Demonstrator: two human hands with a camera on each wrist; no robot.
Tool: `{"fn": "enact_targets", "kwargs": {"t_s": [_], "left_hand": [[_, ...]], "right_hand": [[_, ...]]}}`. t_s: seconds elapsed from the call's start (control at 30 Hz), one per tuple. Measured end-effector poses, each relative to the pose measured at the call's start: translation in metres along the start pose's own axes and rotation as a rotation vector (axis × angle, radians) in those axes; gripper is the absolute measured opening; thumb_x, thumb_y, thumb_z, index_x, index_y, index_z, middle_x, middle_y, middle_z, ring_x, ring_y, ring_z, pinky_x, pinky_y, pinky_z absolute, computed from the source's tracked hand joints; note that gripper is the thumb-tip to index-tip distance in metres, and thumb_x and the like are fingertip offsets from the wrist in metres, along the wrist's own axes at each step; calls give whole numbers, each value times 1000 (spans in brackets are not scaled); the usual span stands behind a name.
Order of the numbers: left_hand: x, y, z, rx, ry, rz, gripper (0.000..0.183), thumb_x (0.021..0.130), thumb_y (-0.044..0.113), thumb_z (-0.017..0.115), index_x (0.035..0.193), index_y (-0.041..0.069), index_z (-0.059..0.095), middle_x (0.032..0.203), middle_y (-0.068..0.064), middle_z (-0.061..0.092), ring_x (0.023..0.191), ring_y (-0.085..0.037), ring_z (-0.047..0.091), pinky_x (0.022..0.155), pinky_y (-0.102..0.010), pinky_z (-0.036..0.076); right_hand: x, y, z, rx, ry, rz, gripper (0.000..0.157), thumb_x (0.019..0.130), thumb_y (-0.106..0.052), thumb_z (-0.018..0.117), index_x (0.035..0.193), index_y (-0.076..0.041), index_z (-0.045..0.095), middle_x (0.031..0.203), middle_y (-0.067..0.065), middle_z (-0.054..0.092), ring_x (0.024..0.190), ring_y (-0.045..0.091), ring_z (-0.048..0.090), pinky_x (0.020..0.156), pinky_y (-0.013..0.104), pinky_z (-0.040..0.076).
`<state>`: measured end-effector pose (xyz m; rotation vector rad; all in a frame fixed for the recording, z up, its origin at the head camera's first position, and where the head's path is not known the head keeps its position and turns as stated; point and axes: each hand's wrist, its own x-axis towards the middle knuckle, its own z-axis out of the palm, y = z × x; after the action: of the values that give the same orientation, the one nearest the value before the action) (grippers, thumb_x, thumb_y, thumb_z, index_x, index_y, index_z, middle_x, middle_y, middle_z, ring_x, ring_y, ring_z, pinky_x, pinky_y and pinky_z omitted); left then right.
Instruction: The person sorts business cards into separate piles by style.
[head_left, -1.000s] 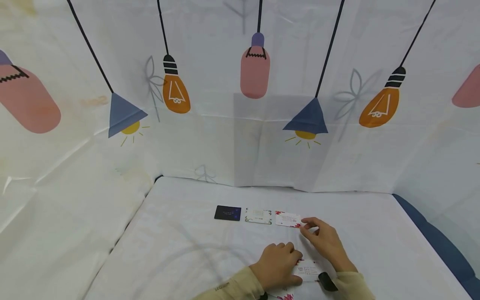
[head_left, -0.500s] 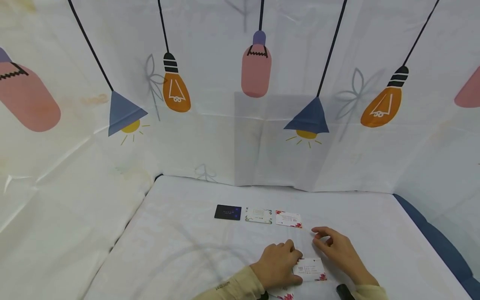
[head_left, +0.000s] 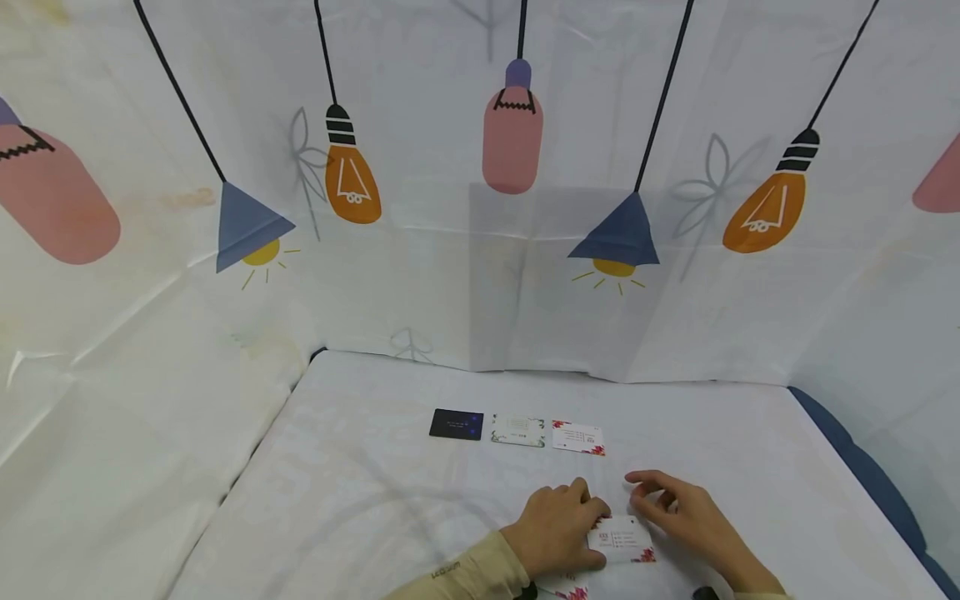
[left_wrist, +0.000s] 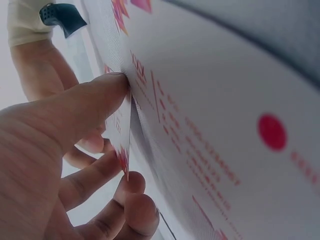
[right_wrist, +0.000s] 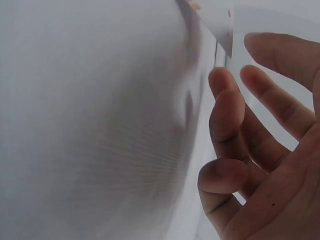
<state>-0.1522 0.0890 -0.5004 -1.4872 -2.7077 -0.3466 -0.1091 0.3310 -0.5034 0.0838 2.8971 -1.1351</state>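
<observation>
My left hand (head_left: pixel 555 529) pinches a white business card (head_left: pixel 622 540) with red floral corners, thumb at its near side and fingers at its far side. In the left wrist view that card (left_wrist: pixel 122 120) is seen nearly edge-on. Another white card with red flowers (head_left: pixel 573 588) lies on the table, partly hidden under the left wrist. Just right of the held card is my right hand (head_left: pixel 693 521), fingers loosely bent and holding nothing. Farther back, a black card (head_left: pixel 456 424), a white card with green leaf corners (head_left: pixel 517 431) and a red-flowered white card (head_left: pixel 578 437) lie in a row.
A white cloth covers the table (head_left: pixel 360 483). White sheeting (head_left: pixel 420 275) printed with lamps and bulbs hangs behind and at the sides. A blue edge (head_left: pixel 862 467) runs along the right side.
My right hand has let go of the rightmost card in the back row and drawn back towards the held card. The left hand stays almost still.
</observation>
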Motion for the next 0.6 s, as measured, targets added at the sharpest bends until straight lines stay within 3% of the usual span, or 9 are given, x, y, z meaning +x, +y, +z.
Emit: {"fn": "enact_targets", "kwargs": {"t_s": [0.13,0.4,0.6], "left_hand": [[0,0,0,-16,-14,0,51,82,54,79,127,35,65,96,13,52,70,1,46,57,-18,33],[1,-1,2,-6,-35,-13,52,83,57,76,130,40,62,95,13,54,71,-1,48,58,-20,36],[1,-2,5,-10,-31,-11,51,84,56,76,130,40,61,92,13,55,70,-1,48,58,-20,35]], "right_hand": [[-8,2,-2,-1,-45,-48,39,90,-31,78,124,-15,69,98,-4,68,71,7,56,63,23,48],[-22,4,-3,9,-126,8,47,87,-38,79,127,-15,68,91,-4,66,64,11,54,60,24,48],[-28,5,-2,1,-167,-12,46,87,-38,79,125,-15,68,84,-6,64,61,11,53,58,25,46]]}}
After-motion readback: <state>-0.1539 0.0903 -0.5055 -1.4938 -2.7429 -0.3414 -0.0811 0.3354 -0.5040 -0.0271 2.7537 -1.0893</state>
